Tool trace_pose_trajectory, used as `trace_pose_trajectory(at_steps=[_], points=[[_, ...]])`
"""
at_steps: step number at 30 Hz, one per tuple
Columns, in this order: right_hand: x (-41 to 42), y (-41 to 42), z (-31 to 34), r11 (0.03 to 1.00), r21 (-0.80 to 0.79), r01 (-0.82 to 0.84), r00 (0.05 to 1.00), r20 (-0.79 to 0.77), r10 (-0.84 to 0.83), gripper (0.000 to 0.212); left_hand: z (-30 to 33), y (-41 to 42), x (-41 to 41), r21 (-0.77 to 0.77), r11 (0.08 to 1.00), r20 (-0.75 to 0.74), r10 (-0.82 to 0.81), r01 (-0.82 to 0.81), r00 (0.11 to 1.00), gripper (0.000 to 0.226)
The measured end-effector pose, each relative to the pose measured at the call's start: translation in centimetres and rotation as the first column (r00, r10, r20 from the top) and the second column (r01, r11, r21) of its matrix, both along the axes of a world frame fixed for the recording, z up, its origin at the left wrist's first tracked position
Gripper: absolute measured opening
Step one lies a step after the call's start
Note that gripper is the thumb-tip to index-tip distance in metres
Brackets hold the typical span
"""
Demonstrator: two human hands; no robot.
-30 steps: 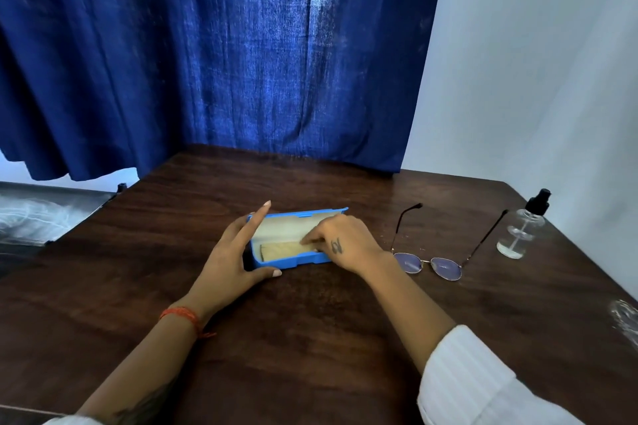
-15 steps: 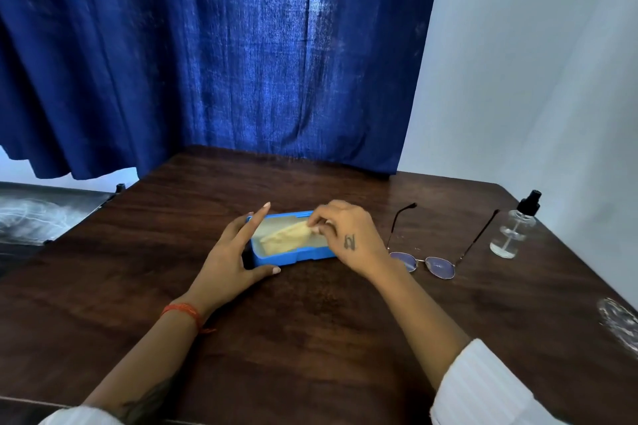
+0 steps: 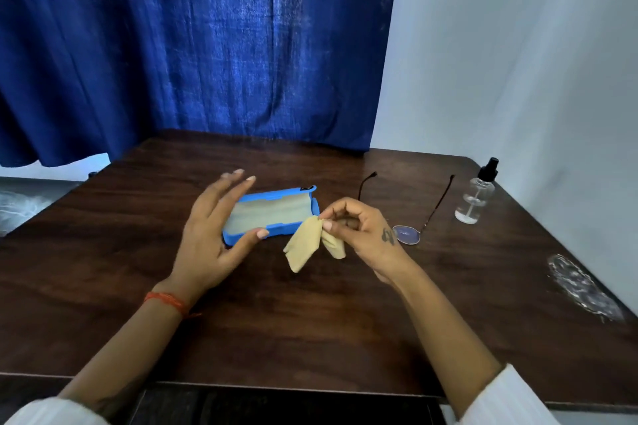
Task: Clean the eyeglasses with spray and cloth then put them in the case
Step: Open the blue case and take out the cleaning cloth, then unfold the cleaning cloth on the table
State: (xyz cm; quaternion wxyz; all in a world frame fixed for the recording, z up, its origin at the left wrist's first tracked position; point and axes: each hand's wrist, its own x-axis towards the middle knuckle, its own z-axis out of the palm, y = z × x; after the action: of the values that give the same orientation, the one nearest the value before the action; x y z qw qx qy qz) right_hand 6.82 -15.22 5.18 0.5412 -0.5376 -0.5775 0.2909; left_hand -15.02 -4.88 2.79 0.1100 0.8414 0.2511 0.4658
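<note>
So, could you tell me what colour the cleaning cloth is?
Pale yellow-beige cloth, seen in the head view.

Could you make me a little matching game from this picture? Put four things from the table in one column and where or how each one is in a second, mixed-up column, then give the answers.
Things:
1. cloth
2. case
3. eyeglasses
4. spray bottle

States:
A. standing upright near the table's right edge
B. lying open, its lining showing
C. pinched in the right hand, hanging above the table
D. lying on the table with arms unfolded

Pairs: 1-C, 2-B, 3-D, 4-A
</note>
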Motion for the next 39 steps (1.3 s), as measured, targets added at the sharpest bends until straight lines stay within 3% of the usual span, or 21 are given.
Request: trace_pose_trajectory(at_steps=[1,3,5,8,11,16,21,25,29,33,36,39], points=[[0.1,-0.3,-0.1,0.999,-0.005,-0.031,0.999,-0.02,0.031,0.015,0.3,-1.2,0.9,-0.016,0.998,0.019,-0.066,0.066,0.998,0.063],[0.1,-0.7,-0.1,0.996,-0.009,-0.089,0.995,-0.048,0.089,0.013,0.4,-3.5,2.8,-0.259,0.939,0.027,-0.227,0.226,0.974,0.055],[0.2,-1.2,0.1,0.992,-0.034,-0.121,0.991,-0.055,0.119,0.012,0.1,-5.0,4.5,-0.533,0.786,0.071,-0.327,0.313,0.942,0.047],[0.8,-2.1,0.6,0.981,-0.137,-0.137,0.99,-0.047,0.132,0.015,-0.1,-5.1,5.4,-0.702,0.599,0.197,-0.356,0.385,0.913,0.03],[1.9,-3.0,0.6,0.944,-0.296,-0.144,0.99,-0.052,0.134,0.03,0.3,-5.0,5.3,-0.782,0.448,0.27,-0.383,0.433,0.883,0.036],[3.4,-4.0,0.2,0.847,-0.501,-0.176,0.979,-0.176,0.099,0.034,0.6,-4.7,5.3,-0.849,0.411,0.151,-0.414,0.332,0.898,0.042],[4.7,-5.3,-0.3,0.853,-0.493,-0.171,0.91,-0.411,-0.056,0.023,0.6,-5.1,5.7,-0.902,0.323,0.132,-0.426,0.287,0.895,0.036],[5.9,-6.3,-0.7,0.87,-0.488,-0.074,0.911,-0.387,-0.14,0.024,0.3,-6.1,6.5,-0.936,0.236,0.165,-0.363,0.261,0.917,0.029],[6.8,-6.6,-0.7,0.884,-0.468,0.004,0.933,-0.315,-0.171,0.029,-0.1,-7.2,7.4,-0.91,0.407,-0.057,-0.302,0.075,0.952,0.015],[6.2,-6.1,-1.3,0.88,-0.413,0.237,0.965,-0.008,-0.264,0.037,0.3,-7.9,7.5,-0.755,0.652,-0.36,-0.328,-0.066,0.874,0.023],[5.8,-6.0,-1.7,0.857,-0.23,0.461,0.879,0.255,-0.404,0.035,0.7,-7.8,7.7,-0.561,0.816,-0.51,-0.207,-0.141,0.835,0.023],[6.0,-6.7,-1.7,0.768,-0.157,0.621,0.736,0.454,-0.502,0.018,0.7,-7.7,8.3,-0.47,0.878,-0.433,-0.14,-0.09,0.891,0.009]])
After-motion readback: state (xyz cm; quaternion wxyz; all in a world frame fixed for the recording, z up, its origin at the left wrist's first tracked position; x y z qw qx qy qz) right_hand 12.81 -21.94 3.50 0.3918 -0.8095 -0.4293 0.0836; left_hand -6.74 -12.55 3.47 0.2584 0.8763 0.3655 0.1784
